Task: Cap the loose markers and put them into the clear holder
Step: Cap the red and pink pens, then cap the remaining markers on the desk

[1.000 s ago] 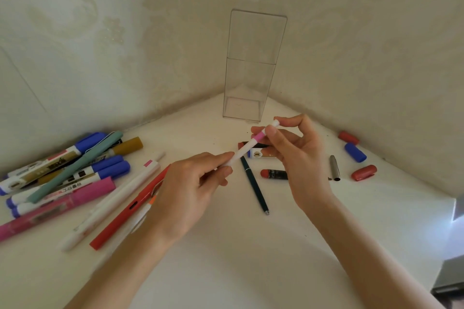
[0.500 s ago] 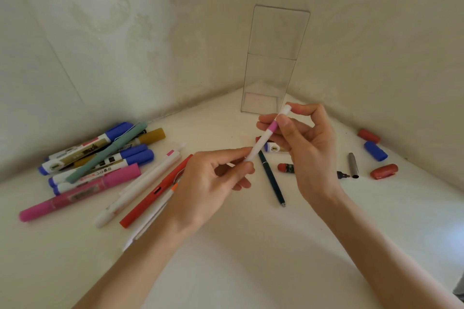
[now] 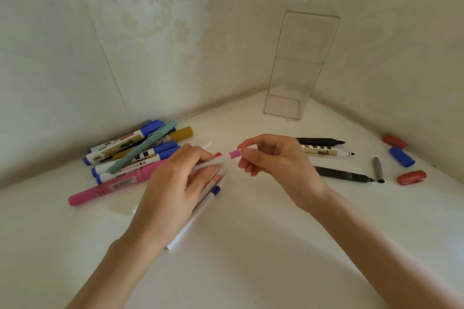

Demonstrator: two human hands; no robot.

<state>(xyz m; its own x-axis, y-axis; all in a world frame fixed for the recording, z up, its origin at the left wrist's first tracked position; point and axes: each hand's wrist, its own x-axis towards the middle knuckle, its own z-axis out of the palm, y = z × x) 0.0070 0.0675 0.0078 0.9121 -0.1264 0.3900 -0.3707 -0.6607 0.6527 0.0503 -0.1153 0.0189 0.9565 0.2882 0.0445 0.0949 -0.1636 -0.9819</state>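
Observation:
A thin white pen with a pink band (image 3: 227,157) lies level between both hands above the table. My left hand (image 3: 175,183) grips its barrel. My right hand (image 3: 273,158) pinches its capped end between thumb and fingers. The clear holder (image 3: 296,78) stands empty in the far corner against the wall. Uncapped markers lie right of my right hand: a black one (image 3: 324,142), a white one (image 3: 326,152) and a dark one (image 3: 344,174). Loose caps lie at the far right: red (image 3: 394,140), blue (image 3: 401,157), red (image 3: 411,177) and grey (image 3: 378,169).
A pile of capped markers (image 3: 130,155) in blue, teal, gold and pink lies at the left by the wall. A white pen with a blue band (image 3: 195,216) and a red pen lie under my left hand. Walls close the corner on both sides.
Both hands dropped and shifted left with the white pen, which turned from steeply tilted to nearly level. The view swung left, so the holder sits further right.

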